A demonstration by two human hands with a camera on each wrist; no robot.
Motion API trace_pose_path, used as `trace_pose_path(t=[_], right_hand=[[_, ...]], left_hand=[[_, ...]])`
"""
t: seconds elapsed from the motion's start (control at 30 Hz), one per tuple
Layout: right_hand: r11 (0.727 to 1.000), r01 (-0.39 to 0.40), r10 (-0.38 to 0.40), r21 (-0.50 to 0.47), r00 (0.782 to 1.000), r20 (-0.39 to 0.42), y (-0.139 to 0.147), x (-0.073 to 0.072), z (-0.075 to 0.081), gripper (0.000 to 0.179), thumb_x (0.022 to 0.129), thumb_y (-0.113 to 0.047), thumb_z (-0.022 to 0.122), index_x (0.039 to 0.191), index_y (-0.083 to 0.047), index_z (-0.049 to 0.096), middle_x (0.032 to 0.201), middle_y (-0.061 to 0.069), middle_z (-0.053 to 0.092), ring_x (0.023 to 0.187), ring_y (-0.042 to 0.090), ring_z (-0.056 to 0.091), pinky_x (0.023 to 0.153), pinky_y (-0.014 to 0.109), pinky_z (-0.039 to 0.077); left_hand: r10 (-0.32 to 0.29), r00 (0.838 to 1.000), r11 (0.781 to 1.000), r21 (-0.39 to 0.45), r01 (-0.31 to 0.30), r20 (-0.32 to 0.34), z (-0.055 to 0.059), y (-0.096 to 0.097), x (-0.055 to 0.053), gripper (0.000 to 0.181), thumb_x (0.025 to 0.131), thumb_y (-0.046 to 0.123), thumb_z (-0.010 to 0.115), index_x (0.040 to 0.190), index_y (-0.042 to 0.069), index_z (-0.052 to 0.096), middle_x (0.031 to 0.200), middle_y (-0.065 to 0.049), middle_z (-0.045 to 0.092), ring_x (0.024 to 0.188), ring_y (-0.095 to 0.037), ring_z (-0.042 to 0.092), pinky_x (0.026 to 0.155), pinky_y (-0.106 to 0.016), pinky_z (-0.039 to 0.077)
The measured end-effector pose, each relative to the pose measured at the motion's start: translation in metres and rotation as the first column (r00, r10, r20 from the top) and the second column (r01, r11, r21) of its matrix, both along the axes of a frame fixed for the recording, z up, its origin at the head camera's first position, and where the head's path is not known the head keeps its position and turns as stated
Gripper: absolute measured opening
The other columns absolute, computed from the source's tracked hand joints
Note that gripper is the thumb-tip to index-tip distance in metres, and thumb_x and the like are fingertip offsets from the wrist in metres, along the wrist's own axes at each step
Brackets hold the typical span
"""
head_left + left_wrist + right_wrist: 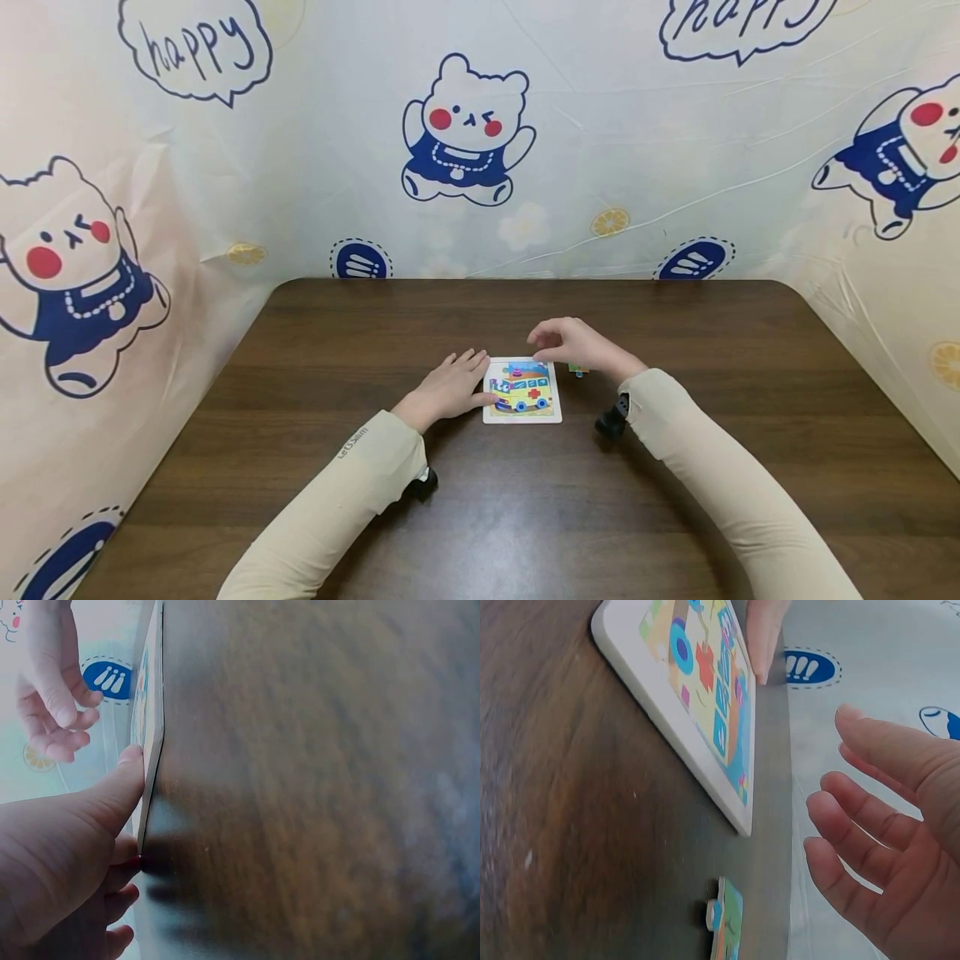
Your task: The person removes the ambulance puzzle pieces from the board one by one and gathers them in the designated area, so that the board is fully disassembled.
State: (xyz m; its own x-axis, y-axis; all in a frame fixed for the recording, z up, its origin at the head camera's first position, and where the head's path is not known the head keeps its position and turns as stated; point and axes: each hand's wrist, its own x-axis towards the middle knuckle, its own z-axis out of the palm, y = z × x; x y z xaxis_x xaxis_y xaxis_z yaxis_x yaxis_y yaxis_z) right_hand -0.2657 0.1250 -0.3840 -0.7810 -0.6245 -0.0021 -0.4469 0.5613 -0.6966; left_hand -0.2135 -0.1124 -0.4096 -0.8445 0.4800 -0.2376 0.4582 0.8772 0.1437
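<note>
Fingers above table, backdrop apparently cloth

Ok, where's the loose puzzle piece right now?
In the head view, the loose puzzle piece lies on the table, just right of the white-framed puzzle near its upper corner, partly hidden by the right hand.
</note>
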Motion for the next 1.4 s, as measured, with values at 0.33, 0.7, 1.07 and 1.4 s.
trace_pose_path(t=[0.33, 0.7, 1.07, 1.4], right_hand=[[0.997, -0.075, 0.076, 0.018, 0.996, -0.042, -0.012, 0.003, -0.006, 0.027, 0.084, -0.009, 0.068, 0.109, -0.001, 0.063, 0.101, 0.008, 0.062, 0.090, 0.019, 0.055, 0.082, 0.035, 0.047], [0.991, -0.107, 0.107, 0.077, 0.994, 0.002, -0.024, 0.004, -0.014, 0.028, 0.084, -0.015, 0.069, 0.110, -0.005, 0.064, 0.098, 0.004, 0.061, 0.087, 0.019, 0.054, 0.079, 0.032, 0.047], [0.976, -0.141, 0.142, 0.168, 0.990, 0.009, -0.029, 0.003, -0.019, 0.035, 0.083, -0.018, 0.070, 0.117, -0.010, 0.063, 0.093, 0.002, 0.054, 0.082, 0.017, 0.049, 0.072, 0.029, 0.045], [0.962, -0.149, 0.144, 0.228, 0.989, 0.040, -0.032, 0.005, -0.017, 0.042, 0.083, -0.023, 0.070, 0.122, -0.011, 0.062, 0.099, 0.004, 0.050, 0.086, 0.017, 0.046, 0.070, 0.028, 0.042]], left_hand=[[-0.002, 1.000, 1.000, 0.007, 0.002, -0.004, 0.001, 0.000, 0.002, 0.075, 0.091, 0.052, 0.046, 0.145, 0.003, 0.025, 0.149, -0.010, 0.022, 0.137, -0.026, 0.014, 0.108, -0.044, 0.012], [-0.008, 1.000, 1.000, 0.009, 0.008, -0.008, 0.001, -0.001, 0.001, 0.075, 0.091, 0.051, 0.047, 0.145, 0.003, 0.025, 0.149, -0.011, 0.023, 0.137, -0.027, 0.016, 0.108, -0.045, 0.013], [-0.015, 1.000, 1.000, 0.005, 0.015, -0.010, 0.003, 0.000, 0.002, 0.074, 0.091, 0.050, 0.046, 0.145, 0.003, 0.025, 0.149, -0.011, 0.023, 0.136, -0.028, 0.016, 0.108, -0.046, 0.013], [-0.017, 1.000, 1.000, -0.010, 0.017, -0.007, 0.005, 0.001, 0.003, 0.074, 0.092, 0.050, 0.046, 0.145, 0.004, 0.025, 0.149, -0.011, 0.023, 0.137, -0.028, 0.016, 0.108, -0.045, 0.013]])
